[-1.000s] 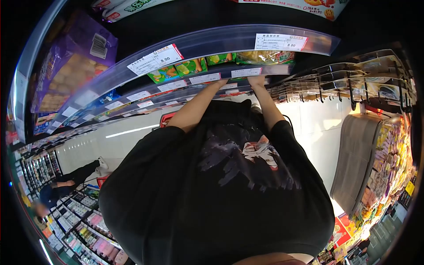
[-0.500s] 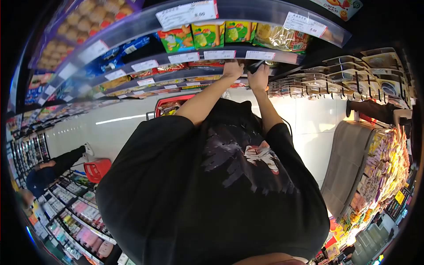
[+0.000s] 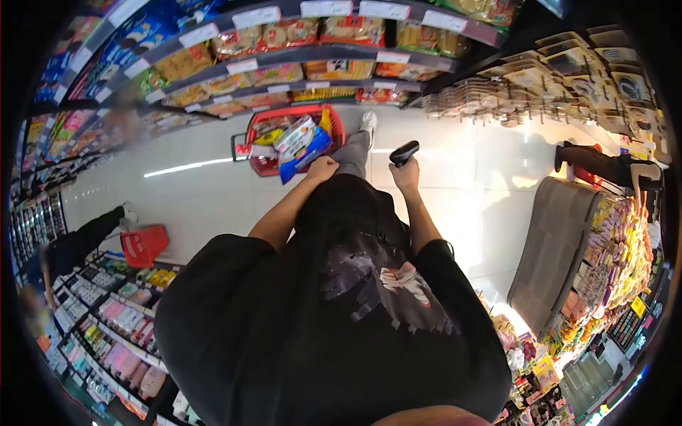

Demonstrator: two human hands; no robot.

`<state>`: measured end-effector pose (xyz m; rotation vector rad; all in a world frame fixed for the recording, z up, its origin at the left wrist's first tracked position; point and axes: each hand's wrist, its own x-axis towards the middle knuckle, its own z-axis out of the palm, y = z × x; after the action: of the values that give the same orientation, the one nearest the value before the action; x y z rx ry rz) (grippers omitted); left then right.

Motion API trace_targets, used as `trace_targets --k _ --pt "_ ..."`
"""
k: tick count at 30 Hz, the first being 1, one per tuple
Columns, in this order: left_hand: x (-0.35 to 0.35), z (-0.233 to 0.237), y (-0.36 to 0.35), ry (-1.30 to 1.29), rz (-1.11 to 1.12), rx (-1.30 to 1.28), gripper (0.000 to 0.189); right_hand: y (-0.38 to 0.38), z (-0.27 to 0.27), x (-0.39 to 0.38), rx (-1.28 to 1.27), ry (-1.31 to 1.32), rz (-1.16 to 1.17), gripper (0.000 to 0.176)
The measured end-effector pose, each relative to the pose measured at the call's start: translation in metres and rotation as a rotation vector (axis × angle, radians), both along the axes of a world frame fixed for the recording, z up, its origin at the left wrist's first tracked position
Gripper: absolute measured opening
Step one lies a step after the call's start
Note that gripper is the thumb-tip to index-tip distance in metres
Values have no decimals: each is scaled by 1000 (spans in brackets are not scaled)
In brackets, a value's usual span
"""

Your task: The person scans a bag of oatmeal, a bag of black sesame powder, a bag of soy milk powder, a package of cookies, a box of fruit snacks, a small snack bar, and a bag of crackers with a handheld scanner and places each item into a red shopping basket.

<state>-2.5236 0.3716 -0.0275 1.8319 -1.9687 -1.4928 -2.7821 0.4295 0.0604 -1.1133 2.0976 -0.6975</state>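
Observation:
My right hand (image 3: 406, 176) is closed around a black handheld device (image 3: 404, 153), its rounded end pointing up and away from me over the floor. I cannot make out exactly what kind of device it is. My left hand (image 3: 323, 169) hangs with curled fingers at the near edge of a red shopping basket (image 3: 264, 170). Its palm side is hidden, so whatever it may hold does not show. In the basket lie a blue-and-white packet (image 3: 304, 145) and several other packaged goods. The blue packet's corner sticks out over the rim close to my left hand.
Shelves of packaged snacks (image 3: 352, 32) with price tags curve across the front. Hanging packs (image 3: 497, 96) line the right front. A grey-brown bench-like unit (image 3: 550, 248) stands right. At left, a person (image 3: 78, 241) is beside another red basket (image 3: 144, 246); another person (image 3: 604, 163) is far right.
Both hands have come down from the shelf toward my body. The left has moved beside the basket, while the right carries the black device above the floor. The view has tilted down, showing the basket fully.

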Motion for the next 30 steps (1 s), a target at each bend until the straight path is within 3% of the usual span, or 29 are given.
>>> trace_targets --k 2,6,8,12,16,19,21,25,27,30 --pt "40 1 26 -30 48 94 35 48 -23 16 44 -20 -85 39" --pt "72 17 44 -19 71 135 34 114 -20 51 271 -103 -182 44" --pt "92 36 47 -28 91 195 34 132 -27 62 349 -121 -173 45" --pt "136 26 65 -156 73 168 35 142 -32 83 417 -142 -168 44" --pt "188 27 80 -123 145 197 34 134 -51 108 471 -143 -106 40" --pt "235 29 90 -196 256 198 32 114 -64 125 483 -139 109 43" --pt "275 20 99 -159 492 318 30 85 -67 144 477 -81 206 43" --pt "320 20 99 -224 457 269 28 40 -64 178 533 -26 252 40" --pt "341 19 97 -45 669 358 27 21 -62 201 512 -29 256 38" --pt "368 20 87 97 779 526 28 -6 -59 237 461 -77 258 41"
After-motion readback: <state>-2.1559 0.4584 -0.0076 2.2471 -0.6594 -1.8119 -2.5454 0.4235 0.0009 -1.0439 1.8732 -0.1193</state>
